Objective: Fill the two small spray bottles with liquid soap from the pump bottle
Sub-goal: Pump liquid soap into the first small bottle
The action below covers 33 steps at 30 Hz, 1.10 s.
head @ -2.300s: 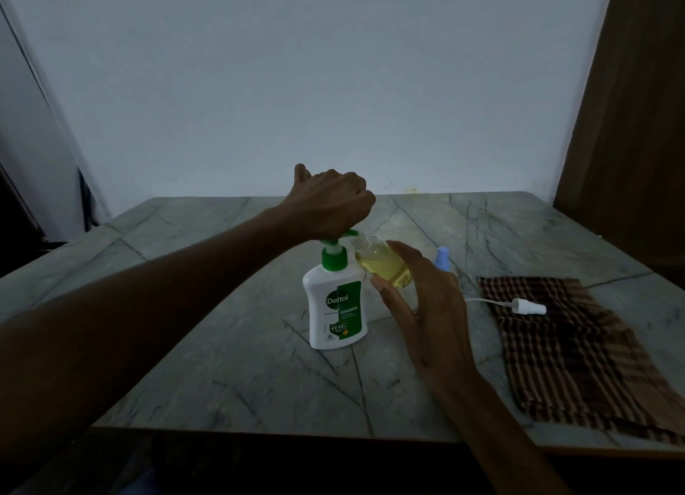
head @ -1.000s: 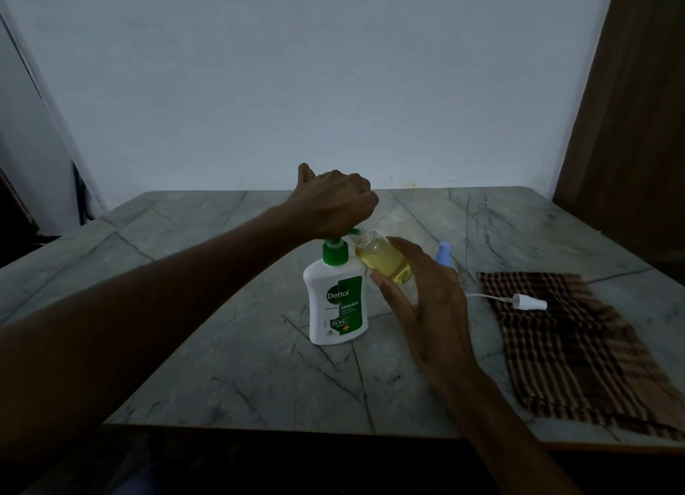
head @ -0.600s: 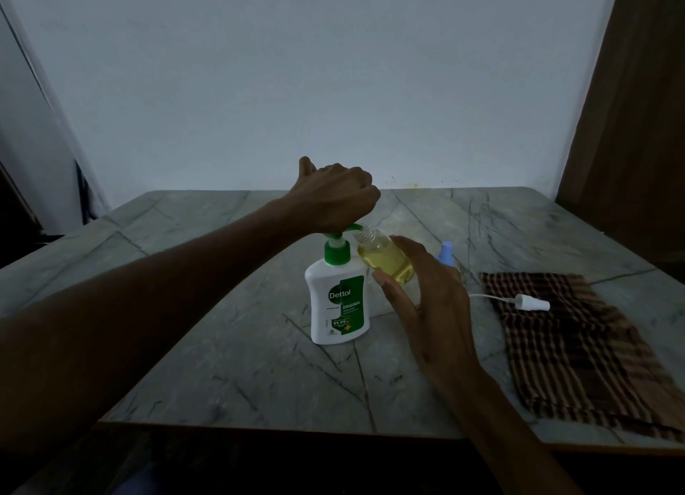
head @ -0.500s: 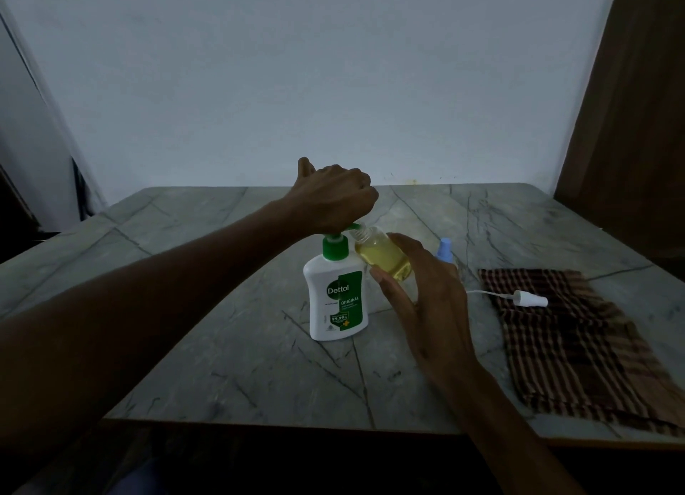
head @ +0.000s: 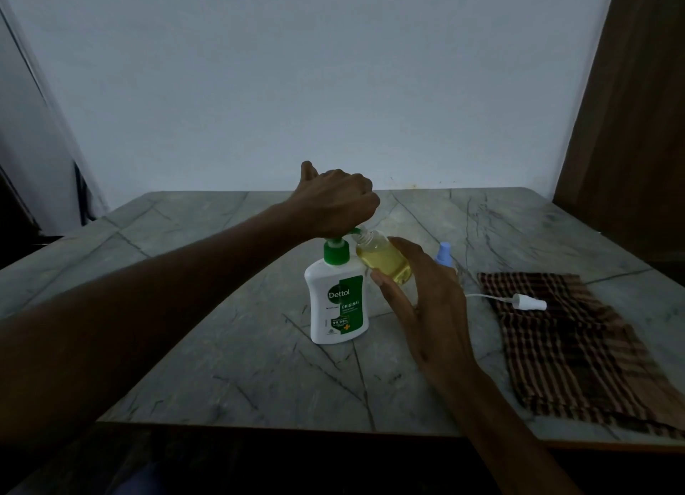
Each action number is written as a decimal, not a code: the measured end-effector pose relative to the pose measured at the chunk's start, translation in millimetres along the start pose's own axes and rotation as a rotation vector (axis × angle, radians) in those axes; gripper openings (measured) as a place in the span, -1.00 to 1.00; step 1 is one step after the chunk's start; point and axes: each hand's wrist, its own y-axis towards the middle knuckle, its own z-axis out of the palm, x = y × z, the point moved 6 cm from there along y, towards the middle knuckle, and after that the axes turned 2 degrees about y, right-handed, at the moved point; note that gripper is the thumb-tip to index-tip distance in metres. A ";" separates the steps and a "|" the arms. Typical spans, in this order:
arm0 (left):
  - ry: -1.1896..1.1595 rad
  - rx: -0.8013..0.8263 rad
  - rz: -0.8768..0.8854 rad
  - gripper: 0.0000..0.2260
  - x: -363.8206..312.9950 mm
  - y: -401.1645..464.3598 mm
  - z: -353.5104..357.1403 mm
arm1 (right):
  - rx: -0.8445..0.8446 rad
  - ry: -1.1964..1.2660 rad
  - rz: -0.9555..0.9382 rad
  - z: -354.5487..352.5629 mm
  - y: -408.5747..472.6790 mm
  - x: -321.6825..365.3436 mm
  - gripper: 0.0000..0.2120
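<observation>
Soap pump bottle [head: 339, 301], white plastic with a green collar, green pump head and a green Dettol label, stands upright near the middle of the grey veined stone bench [head: 230, 365]. Its body is opaque, so the level inside cannot be told. The left hand [head: 335, 203] sits curled on top of the pump head, fingers folded down over it and thumb sticking up behind. The green spout points right, to the open neck of a small clear spray bottle [head: 381, 259] that is tilted with its mouth just under the spout. This bottle holds yellow liquid soap that fills most of its body. The right hand [head: 426, 301] grips it from the right side, fingers and thumb wrapped around its lower part, lifted off the bench and touching the pump bottle's shoulder. Just behind the right hand a second small spray bottle with a pale blue cap [head: 443, 253] stands on the bench; its contents are hidden. A white spray nozzle with a thin dip tube [head: 526, 302] lies on a brown checked cloth [head: 571, 350] spread at the right.
</observation>
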 end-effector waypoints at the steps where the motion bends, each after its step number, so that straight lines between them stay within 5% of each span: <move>1: -0.020 -0.010 -0.008 -0.71 0.8 -0.7 1.6 | -0.002 0.006 0.000 0.6 -0.5 -0.5 -0.57; 21: -0.027 0.028 -0.023 -0.70 6.1 4.1 2.0 | -0.020 0.016 -0.002 2.2 -0.6 -4.1 -0.55; 27: -0.013 -0.095 -0.002 -0.48 11.7 2.7 -5.4 | 0.008 0.030 0.067 -4.7 -0.7 -0.7 -0.66; 33: -0.128 -0.124 -0.054 -0.72 20.2 7.0 -1.2 | 0.012 0.066 0.128 -11.6 2.3 0.7 -0.77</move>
